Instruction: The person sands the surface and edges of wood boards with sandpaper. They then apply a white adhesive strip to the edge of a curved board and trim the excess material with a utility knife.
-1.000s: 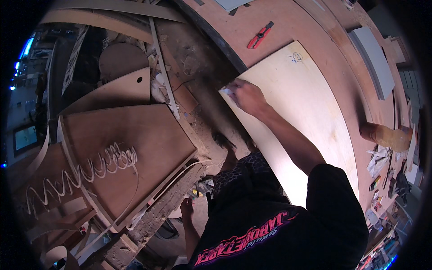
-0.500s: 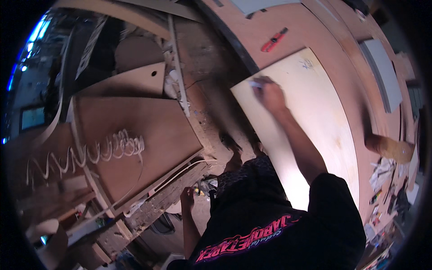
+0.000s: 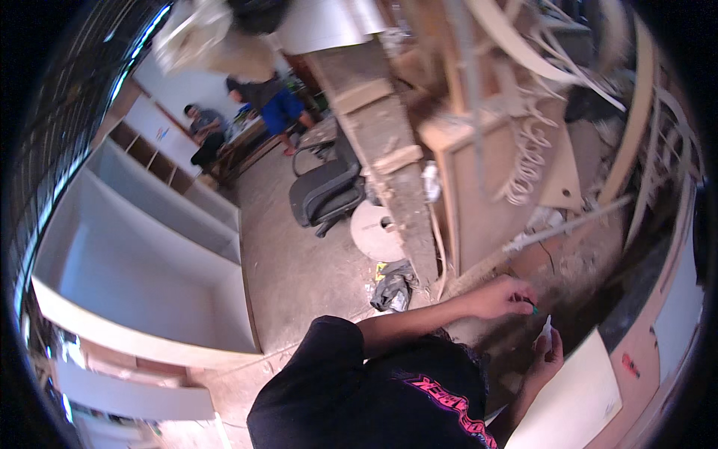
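My left hand (image 3: 502, 298) is closed on a small green object (image 3: 532, 307), too small to name for sure. Just below and right of it, my right hand (image 3: 549, 358) grips a small white tube or bottle (image 3: 547, 327), its tip upward. Both hands are close together beside the pale plywood board (image 3: 577, 385) on the workbench at the lower right. A red utility knife (image 3: 630, 365) lies on the bench surface beyond that board.
An open cabinet (image 3: 149, 277) stands at left. An office chair (image 3: 321, 183), round roll (image 3: 374, 232), black bag (image 3: 393, 288) and rough plank structure (image 3: 389, 142) are mid-view. Wood strips (image 3: 636, 127) crowd the upper right. Two people (image 3: 206, 127) (image 3: 265, 101) are at the back.
The view has swung toward the left side of the workshop. My right hand has left the board's corner and come near my left hand, which has risen from low beside my body.
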Motion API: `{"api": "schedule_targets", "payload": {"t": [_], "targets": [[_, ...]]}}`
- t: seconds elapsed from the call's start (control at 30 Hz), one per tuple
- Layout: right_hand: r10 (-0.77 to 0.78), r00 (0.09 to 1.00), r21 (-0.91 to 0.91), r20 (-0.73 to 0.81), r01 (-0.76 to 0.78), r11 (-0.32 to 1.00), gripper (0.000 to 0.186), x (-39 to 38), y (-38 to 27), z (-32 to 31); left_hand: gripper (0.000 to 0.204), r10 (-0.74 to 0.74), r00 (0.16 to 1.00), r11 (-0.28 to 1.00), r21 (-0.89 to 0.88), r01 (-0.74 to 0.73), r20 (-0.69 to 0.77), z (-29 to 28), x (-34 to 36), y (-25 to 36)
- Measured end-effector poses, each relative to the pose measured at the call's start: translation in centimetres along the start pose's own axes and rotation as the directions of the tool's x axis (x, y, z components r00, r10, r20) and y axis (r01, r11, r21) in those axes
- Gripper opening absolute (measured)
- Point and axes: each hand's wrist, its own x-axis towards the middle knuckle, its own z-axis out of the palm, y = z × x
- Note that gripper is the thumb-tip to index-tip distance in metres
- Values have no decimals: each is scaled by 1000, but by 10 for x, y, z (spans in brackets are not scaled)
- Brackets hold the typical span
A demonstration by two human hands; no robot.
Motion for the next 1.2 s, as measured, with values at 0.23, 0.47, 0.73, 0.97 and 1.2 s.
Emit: {"api": "schedule_targets", "payload": {"t": [0.23,0.47,0.73,0.97,1.2], "targets": [[-109,910,-78,400,152,985,29,-46,-22,119,19,-87,982,985,-163,60,-167,-78,-133,21],[-206,827,-327,523,418,848,26,-131,-28,220,20,3,989,979,200,26,-146,-137,-251,19],[144,898,118,416,-210,971,21,-218,-33,253,20,323,942,932,203,-301,-85,-149,-301,28],[128,924,377,360,-270,886,30,-274,-48,246,26,398,911,861,299,-411,106,-127,-304,39],[440,878,527,188,-469,709,43,-325,-54,188,26,585,740,707,240,-666,331,-48,-294,63]]}}
